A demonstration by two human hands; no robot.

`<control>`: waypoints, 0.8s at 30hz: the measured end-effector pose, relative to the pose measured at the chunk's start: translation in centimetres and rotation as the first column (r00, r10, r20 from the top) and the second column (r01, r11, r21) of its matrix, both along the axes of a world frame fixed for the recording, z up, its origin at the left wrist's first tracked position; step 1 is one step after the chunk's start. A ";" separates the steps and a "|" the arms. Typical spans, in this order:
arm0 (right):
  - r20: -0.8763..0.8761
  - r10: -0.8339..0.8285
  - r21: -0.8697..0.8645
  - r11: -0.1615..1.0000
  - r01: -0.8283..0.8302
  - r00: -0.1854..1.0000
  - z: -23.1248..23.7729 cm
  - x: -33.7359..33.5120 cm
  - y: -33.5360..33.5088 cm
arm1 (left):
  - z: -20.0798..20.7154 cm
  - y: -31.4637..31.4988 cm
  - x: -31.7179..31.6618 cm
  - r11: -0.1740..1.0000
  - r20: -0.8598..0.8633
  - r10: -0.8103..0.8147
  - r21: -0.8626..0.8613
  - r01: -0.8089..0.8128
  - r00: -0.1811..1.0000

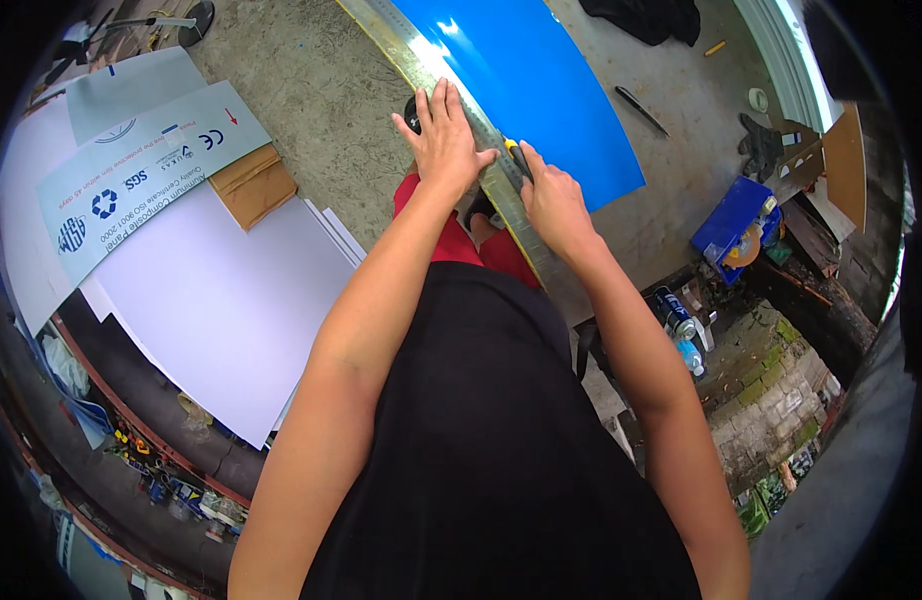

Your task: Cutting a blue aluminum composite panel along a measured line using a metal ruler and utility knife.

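Note:
A glossy blue sheet (541,90) lies ahead of me. Along its left edge runs a long silvery metal straightedge (413,45), yellowish on its outer side. My left hand (445,148) lies flat on the straightedge, fingers stretched forward and thumb spread toward the right. Close beside it, my right hand (558,208) is closed around a yellow and black utility knife (517,155). The knife's front end is beside the straightedge at the blue sheet's near left side; I cannot make out whether its blade touches the sheet.
White panels (221,290) and a printed light-blue panel (151,165) are stacked at left, with a brown cardboard piece (254,187). A dark pen-like tool (642,110), a dark glove (759,147), a blue toolbox (729,225) and a bottle (690,357) are at right.

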State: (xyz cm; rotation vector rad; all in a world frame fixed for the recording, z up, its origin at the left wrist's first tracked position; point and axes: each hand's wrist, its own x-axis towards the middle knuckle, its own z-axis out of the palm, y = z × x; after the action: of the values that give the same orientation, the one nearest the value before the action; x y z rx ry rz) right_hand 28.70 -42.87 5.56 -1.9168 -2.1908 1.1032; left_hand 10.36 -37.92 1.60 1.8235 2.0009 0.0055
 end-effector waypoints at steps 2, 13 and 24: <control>0.006 0.002 -0.013 1.000 -0.002 1.000 0.1 0.8 -1.3 | -0.2 0.0 0.0 1.000 -0.035 -0.003 -0.008 0.003 0.999; 0.010 -0.038 -0.055 0.998 0.039 0.999 1.2 3.6 -5.7 | -0.3 -0.2 -0.1 0.999 -0.062 -0.017 -0.034 0.015 0.998; -0.021 -0.046 0.025 0.999 0.046 0.999 0.3 4.8 -7.8 | -0.1 -2.8 1.2 0.997 -0.041 -0.044 0.055 0.046 0.998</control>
State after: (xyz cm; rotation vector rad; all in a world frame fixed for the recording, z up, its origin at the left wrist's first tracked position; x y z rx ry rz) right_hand 33.46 -50.65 5.82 -1.9262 -2.1283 1.0776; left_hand 11.54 -40.74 1.48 1.9175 2.0051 0.0116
